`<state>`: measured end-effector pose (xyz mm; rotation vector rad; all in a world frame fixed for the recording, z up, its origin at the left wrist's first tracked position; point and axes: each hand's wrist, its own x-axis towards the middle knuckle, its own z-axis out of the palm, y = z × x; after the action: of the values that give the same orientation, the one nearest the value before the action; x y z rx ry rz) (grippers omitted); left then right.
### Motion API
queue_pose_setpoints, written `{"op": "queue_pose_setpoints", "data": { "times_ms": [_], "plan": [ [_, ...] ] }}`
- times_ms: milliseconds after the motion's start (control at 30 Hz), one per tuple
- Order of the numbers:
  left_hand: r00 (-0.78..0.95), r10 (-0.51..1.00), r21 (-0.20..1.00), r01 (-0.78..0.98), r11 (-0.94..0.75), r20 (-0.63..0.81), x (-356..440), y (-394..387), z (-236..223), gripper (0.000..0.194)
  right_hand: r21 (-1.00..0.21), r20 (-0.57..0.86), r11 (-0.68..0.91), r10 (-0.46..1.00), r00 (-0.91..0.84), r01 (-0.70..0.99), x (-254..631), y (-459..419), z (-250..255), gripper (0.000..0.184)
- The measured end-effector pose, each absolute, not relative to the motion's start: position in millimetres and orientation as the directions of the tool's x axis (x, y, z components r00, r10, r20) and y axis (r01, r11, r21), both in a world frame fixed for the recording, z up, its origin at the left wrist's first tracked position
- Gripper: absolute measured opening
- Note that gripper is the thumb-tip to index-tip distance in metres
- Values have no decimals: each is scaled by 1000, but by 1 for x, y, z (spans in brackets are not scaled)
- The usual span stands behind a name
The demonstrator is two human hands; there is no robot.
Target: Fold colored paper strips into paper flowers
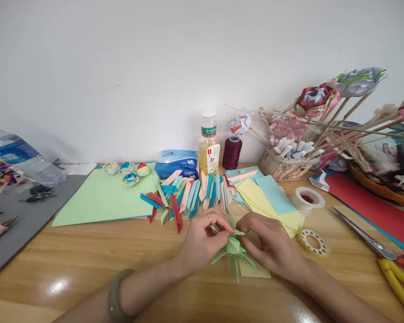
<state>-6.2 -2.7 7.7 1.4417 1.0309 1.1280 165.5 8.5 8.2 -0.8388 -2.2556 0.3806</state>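
A light green folded-paper flower [234,246], with strip-like petals sticking out all round, is held just above the table between my two hands. My left hand [205,235], a ring on one finger, pinches a petal at its upper left. On the opposite side my right hand [269,242] has its fingers closed at the flower's edge; its fingertips are partly hidden. Beneath the flower and my right hand lies a pale yellow paper sheet [256,268]. Folded paper strips [191,197] in blue, red, peach and green are heaped just beyond.
Yellow paper sheets [254,199], a white spool [306,199], a tape roll [313,242] and scissors [373,242] lie to the right. Behind stand a bottle [208,148], purple thread [232,153] and a basket [286,167]. Small paper flowers [130,178] rest on green sheets [101,202] at left.
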Motion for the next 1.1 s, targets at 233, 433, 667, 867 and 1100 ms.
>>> {"op": "queue_pose_setpoints", "data": {
  "times_ms": [233,433,667,867,1100],
  "plan": [
    [232,967,982,-130,137,-104,-6,-1,9,26,-189,504,853,509,-698,486,176,12,9,19],
    [238,961,976,-130,175,-140,-7,6,4,12,-154,628,883,433,-646,443,179,15,12,30],
    [38,938,931,108,-347,345,-10,2,3,9,-721,350,476,877,-328,504,166,7,28,19],
    [99,866,816,296,-496,490,-11,-4,2,16,-782,183,360,913,-364,509,157,1,26,22],
    [103,892,845,291,-450,439,-11,-3,-2,14,-781,185,355,917,-352,513,158,2,22,26]
  ]
}}
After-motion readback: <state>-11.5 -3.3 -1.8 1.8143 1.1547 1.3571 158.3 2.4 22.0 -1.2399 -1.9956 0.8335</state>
